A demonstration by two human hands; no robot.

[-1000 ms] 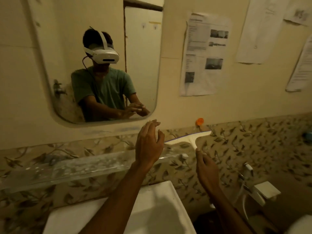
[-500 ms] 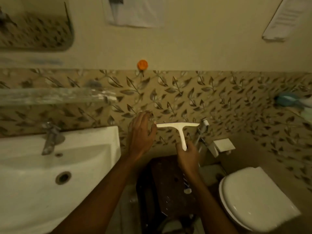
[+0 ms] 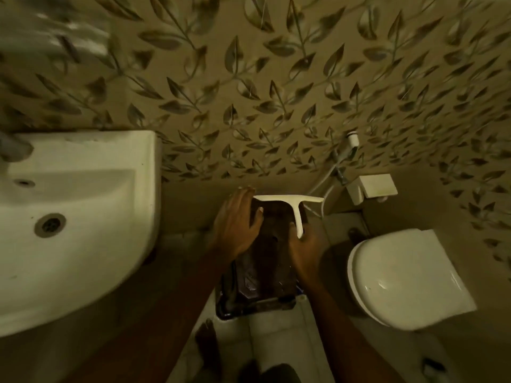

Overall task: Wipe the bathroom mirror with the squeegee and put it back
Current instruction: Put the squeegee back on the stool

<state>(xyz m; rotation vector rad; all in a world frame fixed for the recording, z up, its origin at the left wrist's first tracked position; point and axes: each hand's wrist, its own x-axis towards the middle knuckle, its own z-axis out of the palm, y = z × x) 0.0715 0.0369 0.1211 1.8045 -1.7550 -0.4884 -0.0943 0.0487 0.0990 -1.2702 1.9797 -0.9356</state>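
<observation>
The white T-shaped squeegee (image 3: 293,207) is low down, over a dark stool-like stand (image 3: 265,275) between the sink and the toilet. My right hand (image 3: 302,246) grips the end of its handle, blade pointing toward the wall. My left hand (image 3: 237,225) is spread open with its fingertips at the left tip of the blade, resting against the dark stand. The mirror is out of view.
A white sink (image 3: 83,217) fills the left side. A white toilet with its lid down (image 3: 406,275) stands at the right, with a spray hose (image 3: 329,181) and a small white box (image 3: 373,186) on the leaf-patterned wall (image 3: 262,78). My foot (image 3: 206,341) is on the floor below.
My view has swung down from the mirror to the floor area. Both hands have lowered the squeegee from wall height to just above the dark stand.
</observation>
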